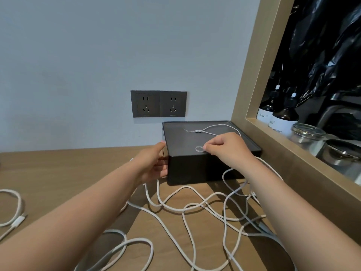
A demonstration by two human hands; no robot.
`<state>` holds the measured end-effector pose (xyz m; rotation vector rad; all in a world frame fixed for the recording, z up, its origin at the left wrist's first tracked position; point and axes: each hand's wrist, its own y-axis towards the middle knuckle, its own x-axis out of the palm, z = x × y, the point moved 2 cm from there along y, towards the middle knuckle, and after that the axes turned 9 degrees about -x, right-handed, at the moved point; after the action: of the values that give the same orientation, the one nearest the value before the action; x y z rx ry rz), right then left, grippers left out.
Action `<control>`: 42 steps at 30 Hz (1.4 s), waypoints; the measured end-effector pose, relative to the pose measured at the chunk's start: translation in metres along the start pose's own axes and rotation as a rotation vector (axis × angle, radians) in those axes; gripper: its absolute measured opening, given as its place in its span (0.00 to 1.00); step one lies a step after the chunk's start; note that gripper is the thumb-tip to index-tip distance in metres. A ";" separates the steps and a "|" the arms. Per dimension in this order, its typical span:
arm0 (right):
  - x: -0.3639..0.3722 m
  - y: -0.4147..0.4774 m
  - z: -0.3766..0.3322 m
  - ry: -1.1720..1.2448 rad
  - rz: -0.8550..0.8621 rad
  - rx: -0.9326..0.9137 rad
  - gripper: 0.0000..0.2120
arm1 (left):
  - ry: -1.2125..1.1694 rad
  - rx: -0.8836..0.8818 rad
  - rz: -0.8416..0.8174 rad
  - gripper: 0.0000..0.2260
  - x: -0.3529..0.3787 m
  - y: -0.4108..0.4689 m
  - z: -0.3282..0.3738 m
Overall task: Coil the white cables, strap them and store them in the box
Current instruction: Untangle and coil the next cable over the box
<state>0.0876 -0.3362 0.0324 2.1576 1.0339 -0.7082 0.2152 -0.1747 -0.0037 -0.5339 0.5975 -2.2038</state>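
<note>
Fingers (208, 148) of the right hand (224, 147) pinch a ring strap (196, 149) atop the black box (187, 171); left hand (154, 163) rests straight-fingered against its side; white cables (175, 209) sprawl across the table (58, 173).

white cables (175, 204), black box (187, 169), wooden table (68, 173)

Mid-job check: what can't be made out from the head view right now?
Black box contents: hidden by its lid, head view.
White cables: ends cut off by the bottom edge and covered by the right forearm.
Ring pinched by right hand: too small to identify.
</note>
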 end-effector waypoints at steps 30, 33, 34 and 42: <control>0.013 -0.012 -0.021 -0.309 0.095 0.044 0.09 | 0.227 0.232 0.426 0.14 -0.140 -0.017 0.001; 0.015 -0.016 -0.024 -0.317 0.123 0.028 0.10 | 0.376 0.280 0.461 0.20 -0.148 -0.023 -0.001; 0.015 -0.019 -0.026 -0.298 0.141 0.018 0.11 | 0.463 0.304 0.488 0.22 -0.147 -0.025 0.000; 0.009 -0.061 -0.046 -0.204 0.071 -0.026 0.08 | 0.983 0.613 0.700 0.14 -0.115 -0.074 0.006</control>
<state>0.0519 -0.2683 0.0373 2.0405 0.8509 -0.8564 0.2463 -0.0441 0.0226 0.9914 0.4332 -1.6951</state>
